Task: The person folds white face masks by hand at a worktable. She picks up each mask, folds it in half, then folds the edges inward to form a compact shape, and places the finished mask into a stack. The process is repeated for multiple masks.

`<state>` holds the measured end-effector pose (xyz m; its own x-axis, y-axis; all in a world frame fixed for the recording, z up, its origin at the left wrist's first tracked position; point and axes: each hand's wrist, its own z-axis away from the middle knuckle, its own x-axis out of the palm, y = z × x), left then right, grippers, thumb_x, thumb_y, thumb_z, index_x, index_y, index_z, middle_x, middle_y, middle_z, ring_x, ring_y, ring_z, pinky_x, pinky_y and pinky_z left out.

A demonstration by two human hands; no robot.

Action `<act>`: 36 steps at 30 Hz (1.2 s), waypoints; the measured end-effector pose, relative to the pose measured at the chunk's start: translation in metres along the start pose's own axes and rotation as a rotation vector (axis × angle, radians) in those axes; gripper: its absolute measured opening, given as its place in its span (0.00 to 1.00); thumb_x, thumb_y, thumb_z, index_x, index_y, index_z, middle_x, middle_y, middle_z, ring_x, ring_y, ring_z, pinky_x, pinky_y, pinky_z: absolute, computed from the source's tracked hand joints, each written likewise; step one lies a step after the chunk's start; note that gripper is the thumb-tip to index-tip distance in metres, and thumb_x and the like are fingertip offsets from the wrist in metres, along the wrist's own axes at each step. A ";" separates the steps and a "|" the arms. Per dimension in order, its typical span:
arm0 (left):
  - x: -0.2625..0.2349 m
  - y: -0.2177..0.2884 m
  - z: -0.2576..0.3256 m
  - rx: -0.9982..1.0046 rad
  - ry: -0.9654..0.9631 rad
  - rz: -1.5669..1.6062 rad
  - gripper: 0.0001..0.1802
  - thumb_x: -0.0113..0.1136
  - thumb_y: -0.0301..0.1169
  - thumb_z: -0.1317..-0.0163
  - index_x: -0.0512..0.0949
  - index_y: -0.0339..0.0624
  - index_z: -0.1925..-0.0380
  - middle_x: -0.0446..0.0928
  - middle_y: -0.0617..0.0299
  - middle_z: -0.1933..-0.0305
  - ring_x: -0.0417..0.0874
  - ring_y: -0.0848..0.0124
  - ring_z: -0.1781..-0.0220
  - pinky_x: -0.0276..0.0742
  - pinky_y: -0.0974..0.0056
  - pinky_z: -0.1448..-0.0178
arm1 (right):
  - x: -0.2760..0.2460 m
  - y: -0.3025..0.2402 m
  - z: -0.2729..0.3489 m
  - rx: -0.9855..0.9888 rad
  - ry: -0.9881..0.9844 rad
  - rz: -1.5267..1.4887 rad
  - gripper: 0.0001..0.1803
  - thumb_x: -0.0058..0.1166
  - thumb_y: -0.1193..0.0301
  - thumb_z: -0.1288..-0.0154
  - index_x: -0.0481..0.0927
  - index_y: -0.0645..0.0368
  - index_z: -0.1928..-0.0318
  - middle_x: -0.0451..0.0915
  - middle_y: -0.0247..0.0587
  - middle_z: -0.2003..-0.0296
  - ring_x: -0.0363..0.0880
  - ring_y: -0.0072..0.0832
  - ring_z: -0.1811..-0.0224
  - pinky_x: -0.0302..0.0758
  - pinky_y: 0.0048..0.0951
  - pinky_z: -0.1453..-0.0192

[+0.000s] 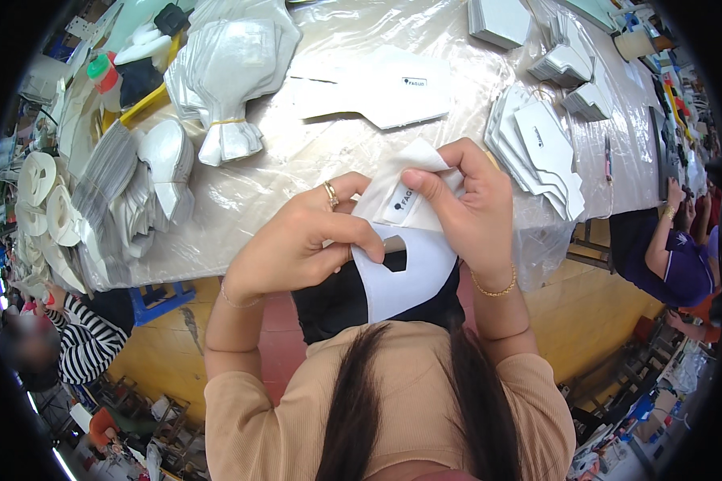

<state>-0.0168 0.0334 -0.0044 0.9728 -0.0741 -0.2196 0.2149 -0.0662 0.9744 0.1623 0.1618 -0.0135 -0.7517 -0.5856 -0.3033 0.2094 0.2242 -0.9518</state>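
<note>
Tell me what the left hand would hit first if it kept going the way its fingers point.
The left hand points toward the person's right, fingers already on the white cut piece. Going straight on, it would probably meet the right hand holding the same piece, though depth is hard to judge.

Both hands raised together – left (297,244), right (465,204) – fingers pinched

We hold a white cut piece (405,272) between both hands above the edge of the plastic-covered surface (297,160): our left hand (301,244) pinches its lower part, our right hand (465,208) grips its folded top. Stacks of white pieces (541,148) lie beyond.
</note>
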 end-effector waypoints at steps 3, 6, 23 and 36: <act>0.000 -0.001 0.000 0.013 0.040 -0.029 0.20 0.57 0.11 0.54 0.85 0.42 0.62 0.76 0.55 0.53 0.82 0.63 0.59 0.77 0.65 0.56 | 0.003 -0.002 -0.001 0.026 0.027 -0.017 0.09 0.69 0.75 0.40 0.80 0.64 0.66 0.82 0.33 0.71 0.75 0.14 0.68 0.72 0.19 0.65; 0.010 0.000 -0.004 -0.172 0.160 0.197 0.22 0.58 0.11 0.50 0.84 0.43 0.56 0.78 0.56 0.53 0.83 0.65 0.57 0.80 0.65 0.56 | 0.000 -0.001 -0.003 -0.013 0.014 0.020 0.09 0.69 0.75 0.39 0.80 0.64 0.66 0.82 0.32 0.72 0.75 0.14 0.69 0.72 0.20 0.65; 0.009 -0.008 -0.006 -0.232 0.200 0.243 0.15 0.70 0.24 0.41 0.84 0.34 0.53 0.83 0.61 0.58 0.80 0.80 0.66 0.77 0.73 0.63 | -0.028 0.003 0.004 -0.335 -0.099 -0.021 0.18 0.67 0.59 0.38 0.84 0.62 0.59 0.79 0.45 0.48 0.77 0.33 0.47 0.73 0.32 0.44; 0.035 -0.016 -0.003 -0.275 0.431 0.541 0.36 0.69 0.23 0.41 0.65 0.39 0.33 0.83 0.55 0.54 0.83 0.75 0.58 0.76 0.71 0.58 | -0.015 -0.013 0.011 -0.119 -0.029 0.019 0.09 0.65 0.69 0.34 0.80 0.62 0.62 0.83 0.44 0.73 0.83 0.33 0.73 0.76 0.29 0.68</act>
<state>0.0137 0.0350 -0.0274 0.8848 0.3745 0.2774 -0.3444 0.1245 0.9305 0.1777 0.1593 0.0034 -0.7292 -0.6025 -0.3243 0.1465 0.3255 -0.9341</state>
